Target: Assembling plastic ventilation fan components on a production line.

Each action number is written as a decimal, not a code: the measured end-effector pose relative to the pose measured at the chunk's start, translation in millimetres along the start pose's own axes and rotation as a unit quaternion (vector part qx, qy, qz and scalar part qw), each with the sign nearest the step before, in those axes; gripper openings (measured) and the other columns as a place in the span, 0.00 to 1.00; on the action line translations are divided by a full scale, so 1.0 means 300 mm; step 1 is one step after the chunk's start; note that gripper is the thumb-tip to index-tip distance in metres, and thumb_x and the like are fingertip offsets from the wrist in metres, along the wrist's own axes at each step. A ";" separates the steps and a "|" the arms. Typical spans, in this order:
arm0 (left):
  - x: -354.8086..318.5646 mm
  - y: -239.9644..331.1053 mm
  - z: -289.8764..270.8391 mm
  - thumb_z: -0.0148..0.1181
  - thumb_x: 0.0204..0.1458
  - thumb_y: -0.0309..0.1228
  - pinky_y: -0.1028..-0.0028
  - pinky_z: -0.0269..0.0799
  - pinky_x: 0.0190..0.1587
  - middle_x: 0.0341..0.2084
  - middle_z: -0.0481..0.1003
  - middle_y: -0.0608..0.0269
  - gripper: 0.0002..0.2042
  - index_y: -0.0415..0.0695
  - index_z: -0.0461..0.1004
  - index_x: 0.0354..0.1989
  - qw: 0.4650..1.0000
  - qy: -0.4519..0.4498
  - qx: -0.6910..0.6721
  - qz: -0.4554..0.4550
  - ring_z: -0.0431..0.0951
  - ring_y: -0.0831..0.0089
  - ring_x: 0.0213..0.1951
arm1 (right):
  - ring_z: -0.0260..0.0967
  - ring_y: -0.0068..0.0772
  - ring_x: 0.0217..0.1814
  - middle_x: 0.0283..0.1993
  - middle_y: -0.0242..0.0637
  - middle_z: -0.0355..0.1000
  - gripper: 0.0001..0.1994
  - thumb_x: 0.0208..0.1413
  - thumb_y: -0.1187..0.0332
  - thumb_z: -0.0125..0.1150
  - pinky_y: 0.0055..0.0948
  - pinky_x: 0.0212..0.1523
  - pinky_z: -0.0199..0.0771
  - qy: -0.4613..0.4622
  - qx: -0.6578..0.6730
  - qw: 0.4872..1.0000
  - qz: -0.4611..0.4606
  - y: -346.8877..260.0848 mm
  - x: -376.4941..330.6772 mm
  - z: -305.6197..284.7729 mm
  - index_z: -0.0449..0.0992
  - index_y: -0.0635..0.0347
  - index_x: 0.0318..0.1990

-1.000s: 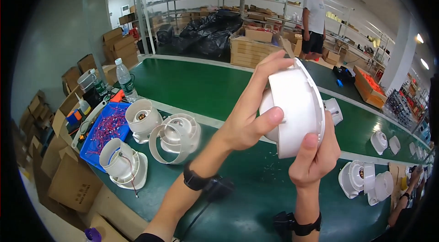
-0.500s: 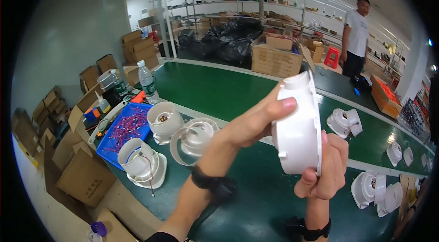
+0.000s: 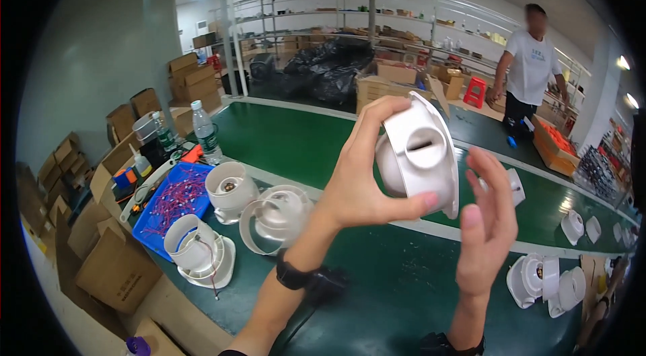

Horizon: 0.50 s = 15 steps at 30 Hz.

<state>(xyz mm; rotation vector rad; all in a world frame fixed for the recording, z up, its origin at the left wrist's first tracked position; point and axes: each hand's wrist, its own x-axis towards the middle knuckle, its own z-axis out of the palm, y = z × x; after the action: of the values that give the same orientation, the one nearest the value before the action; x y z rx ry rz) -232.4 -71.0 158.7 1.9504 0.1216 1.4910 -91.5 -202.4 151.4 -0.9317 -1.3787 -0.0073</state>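
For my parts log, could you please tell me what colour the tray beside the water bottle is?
The tray is blue, clearest in the head view.

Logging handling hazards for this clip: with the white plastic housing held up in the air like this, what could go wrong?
1. The left hand alone grips the white plastic housing; the right hand is open beside it, so it might slip and drop onto the green belt.
2. A fall could strike the white housings standing below.
3. A wrist cable trails near the belt and might snag.
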 end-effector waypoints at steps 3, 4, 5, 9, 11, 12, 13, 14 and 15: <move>0.027 0.019 0.035 0.77 0.27 0.41 0.60 0.65 0.60 0.58 0.64 0.43 0.46 0.41 0.63 0.60 0.972 -0.051 0.142 0.182 0.68 0.48 0.59 | 0.58 0.42 0.68 0.64 0.49 0.61 0.29 0.56 0.66 0.57 0.39 0.67 0.57 -0.010 0.044 0.998 0.042 0.014 0.009 -0.001 0.62 0.70 0.64; 0.025 0.029 0.061 0.77 0.26 0.40 0.59 0.64 0.61 0.59 0.64 0.42 0.44 0.42 0.65 0.59 0.975 -0.054 0.127 0.173 0.67 0.45 0.60 | 0.60 0.41 0.67 0.63 0.49 0.62 0.29 0.58 0.67 0.56 0.37 0.65 0.60 -0.021 0.051 0.996 0.068 0.018 0.012 -0.010 0.60 0.70 0.65; 0.023 0.031 0.073 0.77 0.26 0.40 0.59 0.64 0.61 0.59 0.64 0.42 0.44 0.42 0.65 0.59 0.976 -0.057 0.111 0.176 0.67 0.45 0.60 | 0.63 0.40 0.63 0.62 0.48 0.64 0.26 0.58 0.68 0.55 0.35 0.63 0.62 -0.037 0.062 0.993 0.094 0.006 0.016 -0.019 0.62 0.70 0.63; 0.008 0.040 0.033 0.77 0.26 0.39 0.57 0.66 0.59 0.57 0.66 0.41 0.42 0.42 0.68 0.56 0.963 -0.081 0.197 0.166 0.68 0.44 0.58 | 0.68 0.40 0.58 0.55 0.51 0.69 0.21 0.58 0.71 0.53 0.33 0.59 0.65 -0.049 0.059 0.990 0.122 0.025 0.006 0.007 0.67 0.72 0.58; -0.004 0.016 0.058 0.77 0.24 0.38 0.55 0.67 0.58 0.58 0.67 0.44 0.40 0.43 0.70 0.54 0.956 -0.107 0.223 0.155 0.68 0.43 0.58 | 0.71 0.41 0.55 0.52 0.52 0.71 0.20 0.56 0.74 0.51 0.34 0.56 0.68 -0.031 0.077 0.985 0.151 0.061 -0.013 -0.001 0.68 0.71 0.57; -0.005 0.011 0.063 0.77 0.24 0.38 0.54 0.67 0.58 0.58 0.67 0.45 0.40 0.43 0.70 0.54 0.951 -0.121 0.237 0.157 0.68 0.42 0.58 | 0.73 0.41 0.52 0.49 0.52 0.72 0.20 0.54 0.75 0.50 0.34 0.54 0.70 -0.020 0.080 0.984 0.160 0.071 -0.017 -0.001 0.69 0.71 0.55; -0.004 0.031 0.055 0.77 0.24 0.38 0.53 0.67 0.58 0.58 0.67 0.46 0.40 0.44 0.70 0.54 0.942 -0.134 0.264 0.158 0.68 0.42 0.58 | 0.73 0.39 0.51 0.49 0.51 0.73 0.20 0.54 0.75 0.50 0.33 0.53 0.70 -0.028 0.084 0.984 0.158 0.065 -0.010 0.003 0.68 0.71 0.56; -0.003 0.050 0.049 0.77 0.24 0.38 0.53 0.67 0.58 0.58 0.67 0.46 0.40 0.44 0.70 0.54 0.941 -0.137 0.260 0.165 0.68 0.42 0.58 | 0.72 0.38 0.50 0.48 0.50 0.73 0.21 0.54 0.75 0.49 0.33 0.53 0.71 -0.023 0.111 0.981 0.160 0.057 -0.005 0.012 0.68 0.71 0.56; -0.006 0.052 0.057 0.77 0.24 0.38 0.53 0.67 0.58 0.58 0.67 0.46 0.40 0.44 0.71 0.54 0.943 -0.144 0.258 0.150 0.68 0.42 0.58 | 0.72 0.36 0.49 0.48 0.48 0.73 0.21 0.53 0.76 0.47 0.32 0.52 0.71 -0.016 0.133 0.977 0.166 0.059 -0.006 0.011 0.68 0.71 0.57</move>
<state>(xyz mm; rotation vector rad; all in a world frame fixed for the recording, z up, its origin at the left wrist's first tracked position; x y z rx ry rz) -223.0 -91.6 163.8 2.6932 0.0942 1.4347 -85.6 -189.8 139.9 -0.9272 -1.2033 0.4376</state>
